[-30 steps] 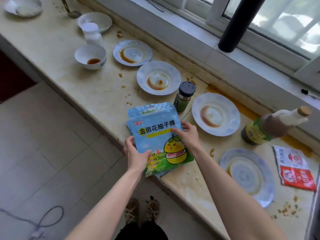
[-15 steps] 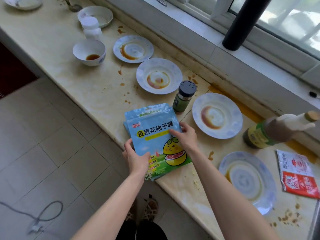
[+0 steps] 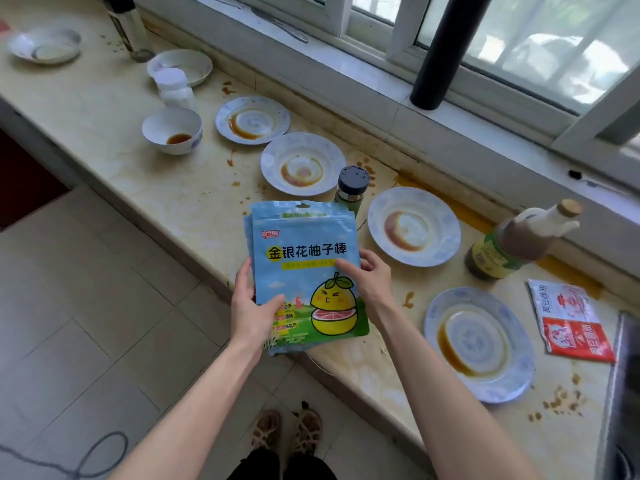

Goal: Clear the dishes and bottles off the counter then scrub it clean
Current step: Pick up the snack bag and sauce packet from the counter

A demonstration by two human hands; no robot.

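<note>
While the left hand point(image 3: 251, 306) and right hand point(image 3: 372, 278) are holding up a stack of glossy blue snack pouches point(image 3: 304, 258) over the front edge of the stained beige stone worktop point(image 3: 156, 195), left fingers point(image 3: 244, 275) are curling round one side and right fingers point(image 3: 370, 258) are pinching the other. Behind, a dark-capped green spice jar point(image 3: 352, 187), a sauce-smeared blue-patterned white plate point(image 3: 414, 225) and a brown sauce bottle point(image 3: 512, 244) are sitting on the worktop.

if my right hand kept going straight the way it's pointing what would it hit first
Apart from the blue snack pouches it holds, the right hand points up and left, probably toward the sauce-stained plate beyond them; the dark-lidded spice jar sits close beside that line. Depth is unclear.
</note>
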